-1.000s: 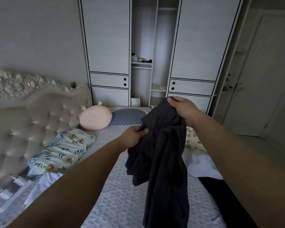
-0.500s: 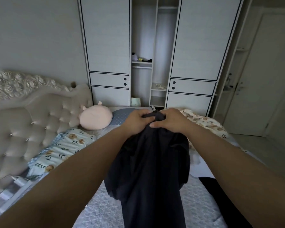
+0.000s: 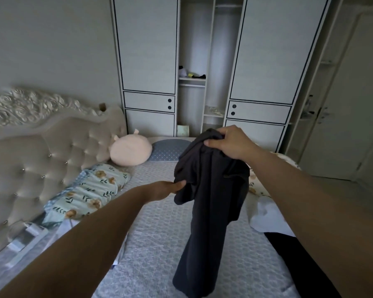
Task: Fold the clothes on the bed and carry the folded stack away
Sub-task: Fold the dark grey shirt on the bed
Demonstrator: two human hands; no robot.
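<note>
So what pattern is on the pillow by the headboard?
Pale green pillow with orange flowers and dark leaves; head view.

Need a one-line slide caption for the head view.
Both hands hold a dark garment over the bed: right hand high, left hand low.

We see a pink plush pillow against the tufted headboard, a floral pillow just beside it, and behind it a wardrobe, perhaps with clutter shelved.

Bed centre open; pillows flank left.
</note>
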